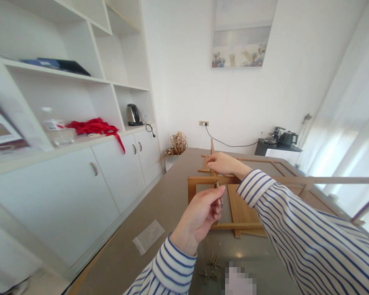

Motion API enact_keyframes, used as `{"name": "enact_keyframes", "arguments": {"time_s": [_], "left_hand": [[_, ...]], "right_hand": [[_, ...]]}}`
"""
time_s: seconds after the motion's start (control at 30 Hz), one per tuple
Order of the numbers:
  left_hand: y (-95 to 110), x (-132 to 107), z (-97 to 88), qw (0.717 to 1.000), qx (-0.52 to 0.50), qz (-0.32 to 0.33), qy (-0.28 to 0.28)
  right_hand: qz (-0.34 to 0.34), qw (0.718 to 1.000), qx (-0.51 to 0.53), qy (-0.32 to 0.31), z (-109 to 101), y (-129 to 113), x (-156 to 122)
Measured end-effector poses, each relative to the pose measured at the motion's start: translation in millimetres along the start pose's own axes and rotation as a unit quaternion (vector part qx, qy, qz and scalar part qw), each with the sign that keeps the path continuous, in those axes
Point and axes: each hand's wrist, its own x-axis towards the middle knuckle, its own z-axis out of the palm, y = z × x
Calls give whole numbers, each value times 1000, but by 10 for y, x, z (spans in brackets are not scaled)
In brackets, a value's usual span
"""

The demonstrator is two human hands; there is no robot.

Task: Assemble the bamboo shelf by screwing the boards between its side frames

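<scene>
Reaching forward over a grey-brown bench (175, 196), a person in blue-and-white striped sleeves (283, 213) had both hands at a wooden frame. Nearest, at the bottom of the view, a small heap of metal screws (212, 266) lay loose on the bench. A clear plastic bag (148, 237) lay flat to the left of them.

Just beyond, the left hand (201, 213) pinched a thin metal piece (220, 197) between thumb and fingers, its upper end at the near rail of the wooden frame (310, 180), close to the frame's left corner. The frame stood on the bench and stretched off to the right. A flat wooden panel (244, 211) showed through it.

A little farther, the right hand (224, 164) was apart from the left, its fingers closed on an upright wooden slat (212, 146); its forearm crossed above the rail.

Past the bench's far end sat a pot of dried leaves (177, 144). White shelves (80, 80) along the left held a steel kettle (133, 114) and red fabric (95, 126). On the back wall hung a painting (242, 39).
</scene>
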Motion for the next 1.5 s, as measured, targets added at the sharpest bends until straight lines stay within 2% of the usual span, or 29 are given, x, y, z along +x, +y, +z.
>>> {"name": "enact_keyframes", "arguments": {"time_s": [0.47, 0.7, 0.83, 1.5], "left_hand": [[22, 6, -65, 997, -71, -29, -21], [-7, 23, -86, 998, -50, -8, -39], [-16, 40, -78, 999, -45, 6, -22], [-11, 57, -39, 999, -48, 7, -25]], "right_hand": [[4, 1000, 1, -1, -6, -9, -4], [9, 1000, 2, -1, -3, -11, -16], [7, 1000, 2, 0, 1, -11, -6], [3, 1000, -2, 2, 21, 13, 19]]}}
